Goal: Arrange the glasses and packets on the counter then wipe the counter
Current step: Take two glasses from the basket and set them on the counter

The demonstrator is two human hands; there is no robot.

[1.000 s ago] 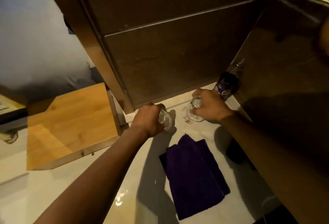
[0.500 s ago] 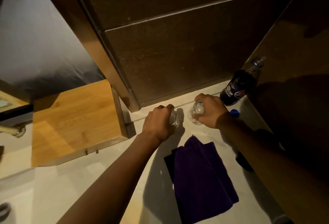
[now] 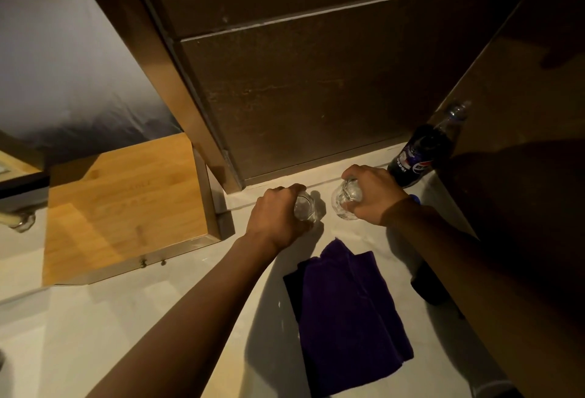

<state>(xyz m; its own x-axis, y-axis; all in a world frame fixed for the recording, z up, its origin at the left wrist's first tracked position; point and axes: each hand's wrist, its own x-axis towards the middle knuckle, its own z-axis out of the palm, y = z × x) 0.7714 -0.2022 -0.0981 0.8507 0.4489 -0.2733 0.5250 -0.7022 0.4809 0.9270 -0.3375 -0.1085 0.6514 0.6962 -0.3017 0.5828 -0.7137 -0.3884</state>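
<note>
Hands, left (image 3: pixel 278 218) and right (image 3: pixel 375 194), gripping clear glasses (image 3: pixel 305 207), purple cloth (image 3: pixel 351 315) nearby

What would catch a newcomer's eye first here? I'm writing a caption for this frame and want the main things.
Two bare hands meet at the back of the pale counter, the left hand and right hand each wrapped around a clear glass: left glass, right glass. A folded purple cloth lies just in front of them, and a dark Pepsi bottle stands in the far right corner.
</note>
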